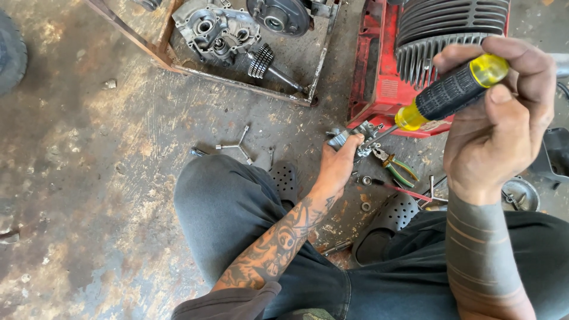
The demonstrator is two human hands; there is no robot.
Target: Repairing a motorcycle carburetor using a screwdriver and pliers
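My right hand (501,118) grips a screwdriver (450,92) with a yellow and black handle, its shaft angled down-left toward a small metal part (349,136). My left hand (338,166) holds that small grey metal part down on the concrete floor, just in front of the red engine housing (379,71). The screwdriver tip meets the part near my left fingers. My knees in dark trousers frame the lower view.
A finned grey engine cylinder (450,29) sits in the red housing. A metal tray (249,83) holds an engine case and a gear shaft (269,65). A three-way wrench (237,145), green-handled pliers (394,166), loose nuts and a round metal cover (521,192) lie on the floor.
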